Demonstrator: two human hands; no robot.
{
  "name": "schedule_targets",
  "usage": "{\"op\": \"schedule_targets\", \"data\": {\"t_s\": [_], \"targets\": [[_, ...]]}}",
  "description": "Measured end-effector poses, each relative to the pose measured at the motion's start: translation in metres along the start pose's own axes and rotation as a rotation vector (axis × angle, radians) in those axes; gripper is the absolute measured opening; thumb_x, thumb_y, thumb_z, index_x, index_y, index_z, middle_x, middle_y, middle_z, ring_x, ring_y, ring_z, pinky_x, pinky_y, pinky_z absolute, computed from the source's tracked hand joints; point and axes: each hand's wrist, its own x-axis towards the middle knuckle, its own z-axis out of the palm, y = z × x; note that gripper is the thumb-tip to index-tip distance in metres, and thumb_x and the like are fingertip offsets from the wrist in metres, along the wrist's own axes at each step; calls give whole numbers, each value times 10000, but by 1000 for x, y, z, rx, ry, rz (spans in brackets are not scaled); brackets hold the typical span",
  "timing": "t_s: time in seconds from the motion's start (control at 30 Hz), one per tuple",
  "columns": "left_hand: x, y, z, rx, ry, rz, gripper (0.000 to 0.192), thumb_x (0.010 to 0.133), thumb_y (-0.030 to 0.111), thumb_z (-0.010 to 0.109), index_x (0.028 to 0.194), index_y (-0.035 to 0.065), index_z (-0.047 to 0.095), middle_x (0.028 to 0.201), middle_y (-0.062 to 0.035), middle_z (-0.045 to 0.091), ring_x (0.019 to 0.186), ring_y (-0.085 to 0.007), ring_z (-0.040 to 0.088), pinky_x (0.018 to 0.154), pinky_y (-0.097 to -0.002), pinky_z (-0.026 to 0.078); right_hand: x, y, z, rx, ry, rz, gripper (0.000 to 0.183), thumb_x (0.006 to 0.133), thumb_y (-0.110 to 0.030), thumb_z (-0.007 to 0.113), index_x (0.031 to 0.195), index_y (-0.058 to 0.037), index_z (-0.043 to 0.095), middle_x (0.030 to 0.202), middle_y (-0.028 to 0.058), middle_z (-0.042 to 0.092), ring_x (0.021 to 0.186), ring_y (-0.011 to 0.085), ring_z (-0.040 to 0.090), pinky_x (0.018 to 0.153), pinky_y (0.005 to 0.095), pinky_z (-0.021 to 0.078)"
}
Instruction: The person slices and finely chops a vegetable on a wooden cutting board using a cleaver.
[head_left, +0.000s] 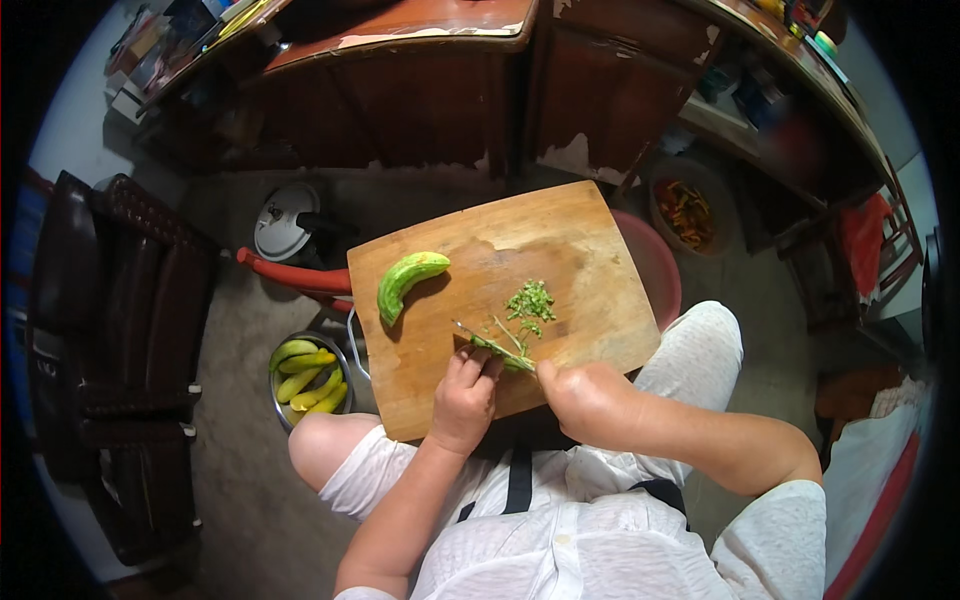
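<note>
A wooden cutting board (420, 360) lies tilted before me. On its left part rests a curved green cucumber-like vegetable (409, 283). A small heap of chopped green stalks (531, 301) lies near the middle, with a few loose stalks (510, 335) just below. My left hand (466, 394) presses its fingers on green stems at the board's near edge. My right hand (589, 394) is closed on what looks like a knife (480, 335), seen nearly edge-on beside the left fingertips; its handle is hidden in the fist.
A metal bowl of yellow-green cucumber-like vegetables (347, 357) stands at left on the floor. Beyond are a red stool-like object (300, 276) and a pressure cooker (283, 225). A pink basin (660, 262) and a bin of scraps (684, 214) are at right.
</note>
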Motion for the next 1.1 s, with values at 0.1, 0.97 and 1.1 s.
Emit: {"op": "schedule_targets", "data": {"t_s": [0.1, 0.97, 1.1], "targets": [[-1, -2, 3, 0, -5, -16, 191, 706, 3, 645, 894, 24, 669, 997, -101, 611, 966, -298, 579, 747, -353, 526, 3, -3, -2, -37, -67, -2, 225, 678, -25, 615, 857, 23, 489, 566, 165, 605, 510, 309, 635, 456, 381, 499], [0, -1, 1, -33, 23, -1, 207, 706, -18, 625, 907, 14, 656, 999, -104, 604, 962, -310, 578, 760, -361, 523, 3, -2, 2, 109, -22, 70, 209, 687, 21, 576, 871, 37, 478, 605, 208, 604, 584, 385, 631, 503, 451, 489], [0, -3, 2, -28, 3, -14, 201, 710, -20, 625, 906, 12, 659, 985, -105, 605, 959, -322, 575, 768, -366, 522, 8, -4, -2, 116, -75, 82, 199, 693, 24, 570, 868, 38, 476, 618, 216, 609, 595, 393, 633, 513, 461, 489]]}}
